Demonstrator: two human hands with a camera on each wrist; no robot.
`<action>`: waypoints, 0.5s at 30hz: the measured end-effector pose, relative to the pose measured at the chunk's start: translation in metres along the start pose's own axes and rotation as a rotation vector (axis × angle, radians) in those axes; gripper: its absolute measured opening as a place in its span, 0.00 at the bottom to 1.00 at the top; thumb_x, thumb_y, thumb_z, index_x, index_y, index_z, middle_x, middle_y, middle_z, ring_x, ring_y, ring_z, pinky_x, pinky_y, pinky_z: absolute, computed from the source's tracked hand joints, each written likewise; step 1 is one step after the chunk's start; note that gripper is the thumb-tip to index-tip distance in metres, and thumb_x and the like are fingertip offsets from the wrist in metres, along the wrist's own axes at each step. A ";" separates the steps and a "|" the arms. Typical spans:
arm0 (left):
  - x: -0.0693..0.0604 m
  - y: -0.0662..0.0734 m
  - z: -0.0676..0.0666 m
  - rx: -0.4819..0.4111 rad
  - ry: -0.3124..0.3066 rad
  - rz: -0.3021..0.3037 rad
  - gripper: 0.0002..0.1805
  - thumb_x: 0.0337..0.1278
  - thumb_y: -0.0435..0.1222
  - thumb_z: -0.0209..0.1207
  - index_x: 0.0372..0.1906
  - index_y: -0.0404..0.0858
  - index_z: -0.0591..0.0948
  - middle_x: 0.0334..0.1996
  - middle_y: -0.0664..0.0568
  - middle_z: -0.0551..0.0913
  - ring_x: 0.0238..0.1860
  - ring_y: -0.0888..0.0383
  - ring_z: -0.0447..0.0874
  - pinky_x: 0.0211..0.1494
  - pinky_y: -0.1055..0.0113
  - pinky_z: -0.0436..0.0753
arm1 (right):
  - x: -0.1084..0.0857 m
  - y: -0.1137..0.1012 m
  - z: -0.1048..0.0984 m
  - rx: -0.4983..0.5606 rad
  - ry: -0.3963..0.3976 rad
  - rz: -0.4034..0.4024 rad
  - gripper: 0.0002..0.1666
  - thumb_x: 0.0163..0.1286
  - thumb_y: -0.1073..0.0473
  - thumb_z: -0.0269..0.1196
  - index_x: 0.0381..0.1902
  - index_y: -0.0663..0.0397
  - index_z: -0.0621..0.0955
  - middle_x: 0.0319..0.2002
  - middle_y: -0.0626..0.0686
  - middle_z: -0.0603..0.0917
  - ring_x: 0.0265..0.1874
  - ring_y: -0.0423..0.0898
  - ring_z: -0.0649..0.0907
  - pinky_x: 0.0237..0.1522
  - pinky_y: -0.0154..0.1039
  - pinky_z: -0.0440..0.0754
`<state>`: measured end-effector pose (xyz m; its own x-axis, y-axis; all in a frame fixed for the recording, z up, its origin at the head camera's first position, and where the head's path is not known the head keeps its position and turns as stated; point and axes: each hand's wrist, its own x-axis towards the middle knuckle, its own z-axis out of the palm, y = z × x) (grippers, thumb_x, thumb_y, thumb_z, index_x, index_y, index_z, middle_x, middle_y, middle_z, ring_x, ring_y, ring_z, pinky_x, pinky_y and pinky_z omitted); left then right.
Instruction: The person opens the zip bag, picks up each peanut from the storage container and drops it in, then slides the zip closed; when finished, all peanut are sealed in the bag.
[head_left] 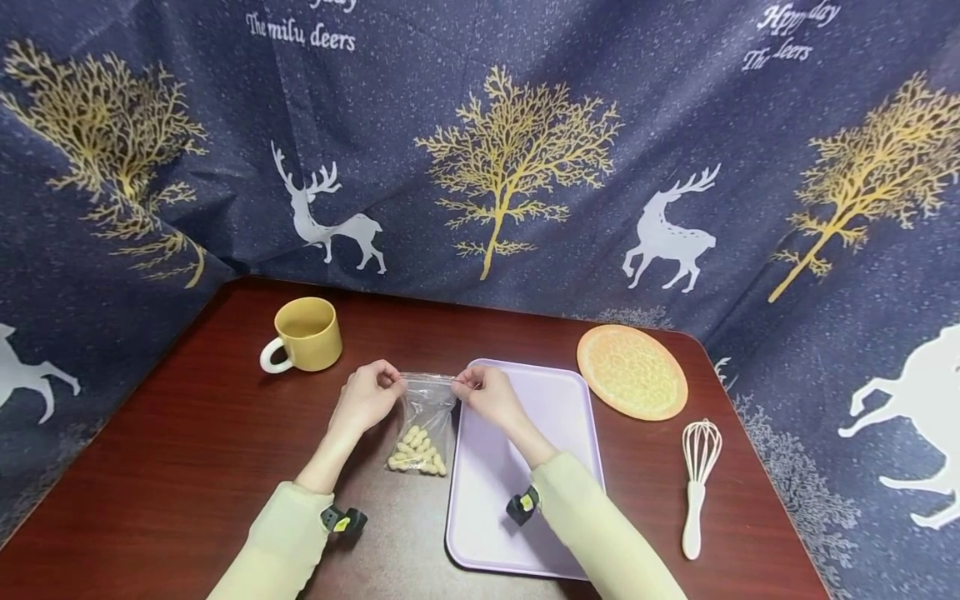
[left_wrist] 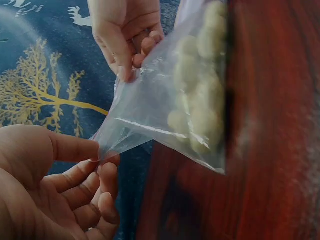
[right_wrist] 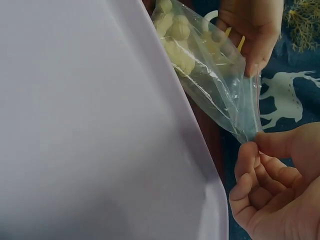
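A clear zip bag (head_left: 429, 408) with several peanuts (head_left: 417, 452) in its lower part is held upright by its top edge. My left hand (head_left: 365, 397) pinches the top left corner between thumb and fingers, as the left wrist view also shows at close range with the bag (left_wrist: 150, 107). At the other top corner, the thumb and forefinger of my right hand (head_left: 491, 395) pinch the bag's rim. In the right wrist view the zip strip (right_wrist: 254, 102) runs between the two hands. The bag's bottom is at the table, just left of a lilac tray.
The lilac tray (head_left: 480, 533) lies under my right forearm. A yellow mug (head_left: 318, 337) with a white handle stands at the back left. On the right are a round orange-yellow mat (head_left: 633, 372) and a white whisk (head_left: 696, 500). A patterned cloth (head_left: 555, 250) hangs behind the table.
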<state>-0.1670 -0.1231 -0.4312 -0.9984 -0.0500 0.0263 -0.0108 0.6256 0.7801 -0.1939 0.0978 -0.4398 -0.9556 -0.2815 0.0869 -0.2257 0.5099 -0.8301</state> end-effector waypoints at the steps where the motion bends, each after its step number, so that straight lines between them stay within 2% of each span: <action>1: 0.001 -0.002 0.001 0.004 0.000 -0.001 0.05 0.60 0.39 0.62 0.35 0.42 0.81 0.31 0.51 0.84 0.36 0.50 0.81 0.42 0.51 0.74 | 0.002 0.001 0.000 -0.005 -0.003 0.005 0.05 0.66 0.64 0.66 0.32 0.62 0.83 0.22 0.48 0.79 0.19 0.37 0.75 0.24 0.31 0.73; 5: 0.004 -0.008 0.004 0.004 -0.008 -0.009 0.05 0.62 0.39 0.61 0.36 0.41 0.81 0.33 0.51 0.83 0.37 0.50 0.81 0.44 0.49 0.74 | 0.005 0.002 -0.001 -0.008 -0.011 0.008 0.05 0.66 0.65 0.65 0.34 0.63 0.84 0.21 0.48 0.79 0.19 0.37 0.75 0.24 0.31 0.72; 11: 0.004 -0.010 0.006 -0.035 -0.036 -0.022 0.07 0.62 0.40 0.60 0.39 0.40 0.81 0.32 0.51 0.85 0.32 0.55 0.84 0.45 0.51 0.74 | 0.001 0.005 -0.014 0.031 -0.006 0.022 0.06 0.65 0.66 0.64 0.38 0.65 0.83 0.22 0.53 0.81 0.18 0.41 0.78 0.22 0.32 0.72; 15: 0.005 -0.011 0.005 -0.038 -0.032 -0.027 0.09 0.64 0.41 0.60 0.41 0.40 0.82 0.34 0.51 0.86 0.37 0.54 0.83 0.46 0.51 0.74 | -0.003 0.007 -0.028 0.039 -0.005 0.036 0.07 0.65 0.66 0.64 0.39 0.65 0.83 0.23 0.53 0.82 0.19 0.46 0.81 0.25 0.33 0.74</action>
<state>-0.1720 -0.1269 -0.4428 -0.9990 -0.0415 -0.0149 -0.0367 0.5946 0.8032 -0.1980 0.1249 -0.4301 -0.9621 -0.2672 0.0537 -0.1832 0.4880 -0.8534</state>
